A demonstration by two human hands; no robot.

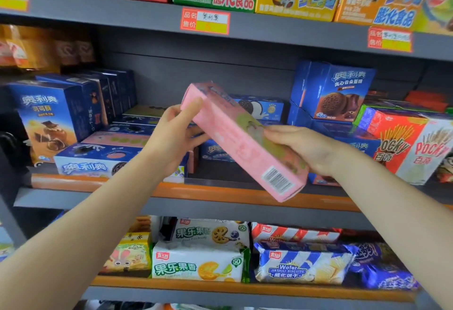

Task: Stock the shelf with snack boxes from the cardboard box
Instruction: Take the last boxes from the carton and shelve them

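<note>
We have the pink snack box (241, 138) up in both hands, in front of the middle shelf (220, 193) and above its orange front edge. Its long axis runs on a slant: the far end is raised and points up and to our left, toward the shelf's back wall, while the barcoded near end hangs low and to our right, nearest us.

Our left hand (175, 135) grips the raised far end, thumb over the top edge and fingers curled beneath. Our right hand (302, 148) holds the lower half from the right side, fingers laid along the face and the palm cupping the edge. So both hands are closed on the one box, one toward each end, well apart from each other.

Directly behind and below the box, the shelf shows a bare dark patch between the flat blue cookie boxes (98, 162) on the left and the stacked blue boxes (328, 103) on the right. Another pink box (115, 139) already lies flat in the left stack. We judge that the box must be levelled and slid far end first into that gap; the left hand is the nearer to it.
</note>
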